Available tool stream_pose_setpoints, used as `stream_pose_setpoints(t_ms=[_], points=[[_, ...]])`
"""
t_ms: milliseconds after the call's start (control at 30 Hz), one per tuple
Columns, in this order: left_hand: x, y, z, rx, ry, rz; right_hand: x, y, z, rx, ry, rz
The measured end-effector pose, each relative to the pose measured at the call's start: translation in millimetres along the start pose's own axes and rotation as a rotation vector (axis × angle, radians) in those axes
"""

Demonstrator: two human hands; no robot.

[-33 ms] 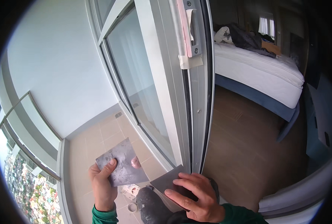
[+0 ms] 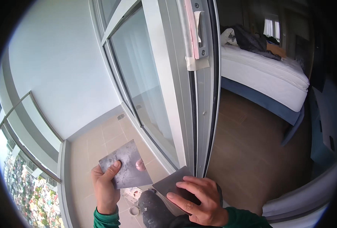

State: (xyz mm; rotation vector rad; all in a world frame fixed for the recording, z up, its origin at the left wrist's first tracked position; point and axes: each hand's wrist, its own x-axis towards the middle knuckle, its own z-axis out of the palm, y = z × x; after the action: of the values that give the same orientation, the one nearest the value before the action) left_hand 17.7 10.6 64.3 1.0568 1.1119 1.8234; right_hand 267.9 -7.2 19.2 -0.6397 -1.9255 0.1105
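Left hand [image 2: 106, 188]: fingers [image 2: 114, 166] and thumb pinch a thin square metal plate [image 2: 125, 170] by its lower left edge, one fingertip showing through at its right side. The plate is flat and grey, smeared with pale dried filler, and is held up just left of the sliding door frame [image 2: 199, 95].

Right hand [image 2: 197, 201]: fingers [image 2: 187, 187] spread flat and pressing down on a second, darker metal plate [image 2: 168, 184], smooth and rectangular, one corner pointing at the foot of the door frame. Not clenched; a flat pressing hold.

Progress, as a judgement: both blades are in hand and carry only old residue; no fresh filler shows on either. The door frame bears masking tape [image 2: 193, 34], pink and cream, near the lock plate, so masking looks done and application not yet begun.

Under the plates, close to the door frame's base: a dark spattered knee [image 2: 153, 207] and a small round tape roll [image 2: 134, 210] on beige floor tiles [image 2: 107, 133].

Left of the door frame: glass pane, white balcony wall, glass railing [image 2: 28, 144]. Right of it: brown plank floor and a white-mattressed bed [image 2: 263, 76].
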Motion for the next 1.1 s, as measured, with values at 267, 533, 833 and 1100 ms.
stream_pose_setpoints(t_ms=[267,533,833,1100], points=[[-18,20,-7,0.133,-0.037,0.061,11,-5,16,-0.251,-0.049,-0.15],[-24,28,-20,0.172,-0.068,0.066,17,-21,25,-0.279,-0.096,-0.16],[-33,10,-16,0.114,0.039,0.254,7,-15,28,-0.305,-0.255,-0.191],[-15,-10,-104,0.131,0.342,0.449,27,-4,5,0.27,0.325,0.024]])
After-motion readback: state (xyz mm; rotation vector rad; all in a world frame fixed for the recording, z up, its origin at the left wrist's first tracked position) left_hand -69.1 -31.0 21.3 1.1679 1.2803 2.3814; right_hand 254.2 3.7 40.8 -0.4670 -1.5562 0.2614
